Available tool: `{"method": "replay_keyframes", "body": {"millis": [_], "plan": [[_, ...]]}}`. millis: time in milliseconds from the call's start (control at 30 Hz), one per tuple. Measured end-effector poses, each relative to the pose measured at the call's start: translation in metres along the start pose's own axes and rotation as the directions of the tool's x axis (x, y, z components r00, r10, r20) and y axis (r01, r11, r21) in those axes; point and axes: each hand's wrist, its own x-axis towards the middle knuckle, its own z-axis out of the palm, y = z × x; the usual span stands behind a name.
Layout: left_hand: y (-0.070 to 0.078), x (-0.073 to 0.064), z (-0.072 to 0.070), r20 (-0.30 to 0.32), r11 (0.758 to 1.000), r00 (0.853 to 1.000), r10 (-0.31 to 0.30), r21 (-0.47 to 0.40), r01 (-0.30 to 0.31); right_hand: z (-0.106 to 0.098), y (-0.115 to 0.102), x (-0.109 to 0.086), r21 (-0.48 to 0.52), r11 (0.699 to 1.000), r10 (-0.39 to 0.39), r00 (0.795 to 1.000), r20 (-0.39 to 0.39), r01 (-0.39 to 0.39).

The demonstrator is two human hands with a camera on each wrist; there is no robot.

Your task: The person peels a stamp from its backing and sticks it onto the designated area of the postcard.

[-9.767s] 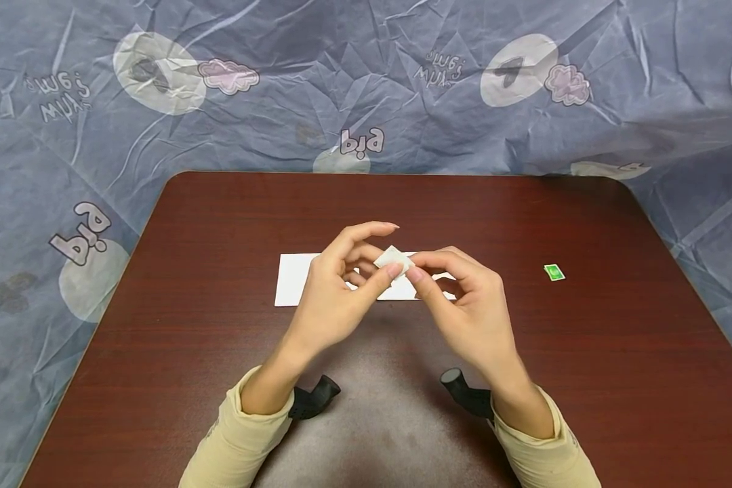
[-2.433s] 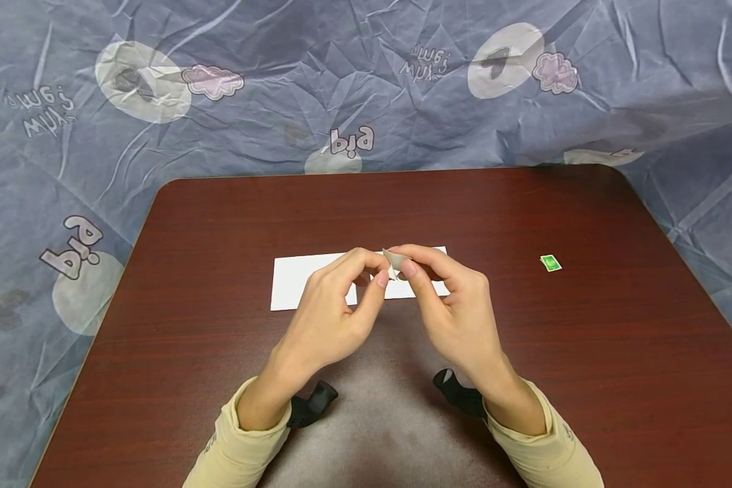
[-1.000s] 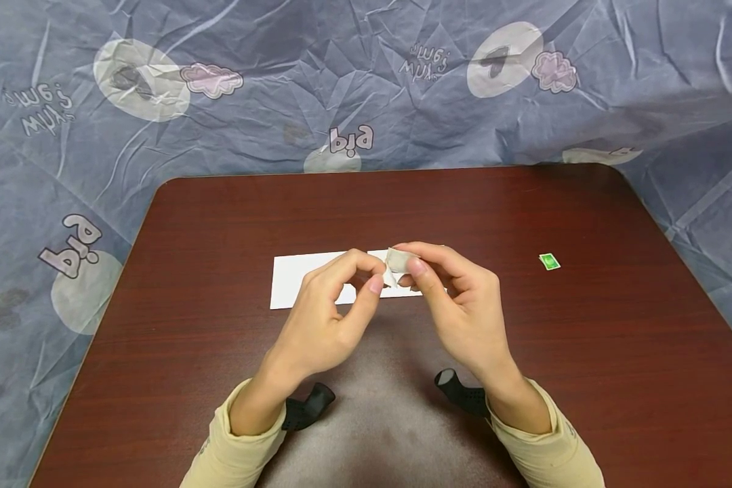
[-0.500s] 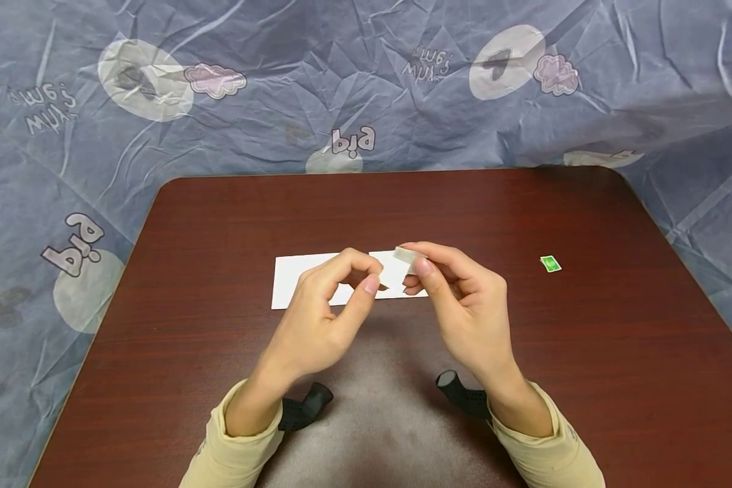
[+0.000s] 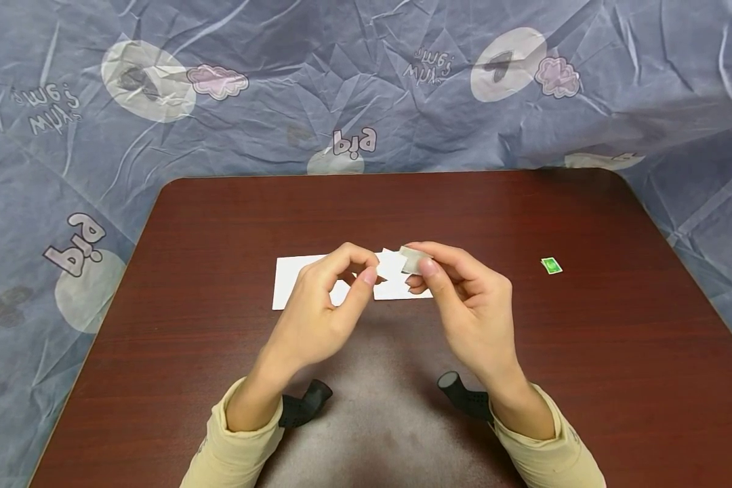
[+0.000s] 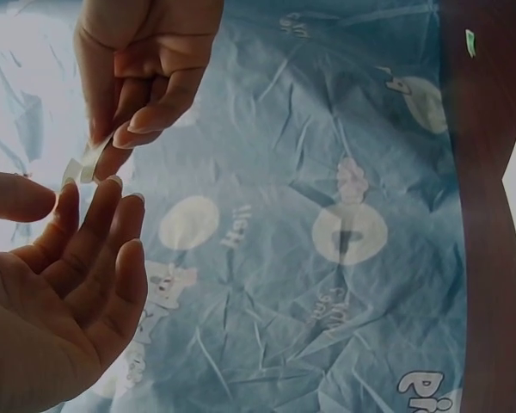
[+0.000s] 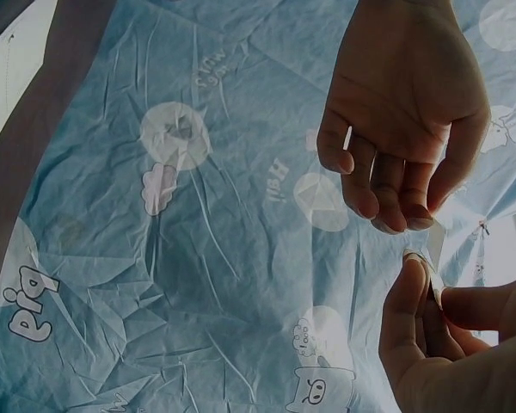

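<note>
My right hand (image 5: 472, 298) pinches a small greyish-white piece (image 5: 413, 260) of paper-like material between thumb and index finger. Facing it, my left hand (image 5: 323, 298) has thumb and index tip close together at a small white piece (image 6: 71, 170), which overlaps the white sheet in the head view and is hard to make out. In the left wrist view, that white piece lies right beside the piece in my right fingers. Both hands are raised over a long white sheet (image 5: 289, 281), whose middle they partly hide. The other left fingers are loosely bent.
A small green sticker-like square (image 5: 552, 265) with a pale border lies on the dark red-brown table (image 5: 219, 224) to the right. Black curved fittings (image 5: 305, 404) show at both wrists. A blue patterned cloth (image 5: 366, 81) hangs behind the table.
The small piece was turned between both hands' fingertips, then its greyish part folded back from a white part. My right hand has drawn it slightly right, widening the gap between the hands.
</note>
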Motion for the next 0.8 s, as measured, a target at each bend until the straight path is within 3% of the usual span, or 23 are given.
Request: {"method": "replay_keyframes", "body": {"millis": [433,600,800], "plan": [[-0.001,0.001,-0.010,-0.053,1.000,0.998,-0.021,-0.004,0.021,-0.001,0.003,0.002,0.007,1.000,-0.010,1.000,-0.018,0.010],[-0.009,0.005,-0.015,-0.101,1.000,0.995,-0.009,-0.022,0.007,-0.001,0.003,0.002,-0.007,1.000,-0.014,1.000,-0.022,0.014],[-0.026,0.010,-0.024,-0.148,0.997,0.986,-0.076,-0.039,0.071,-0.001,0.003,0.002,0.022,1.000,-0.019,0.999,-0.029,0.020]]}}
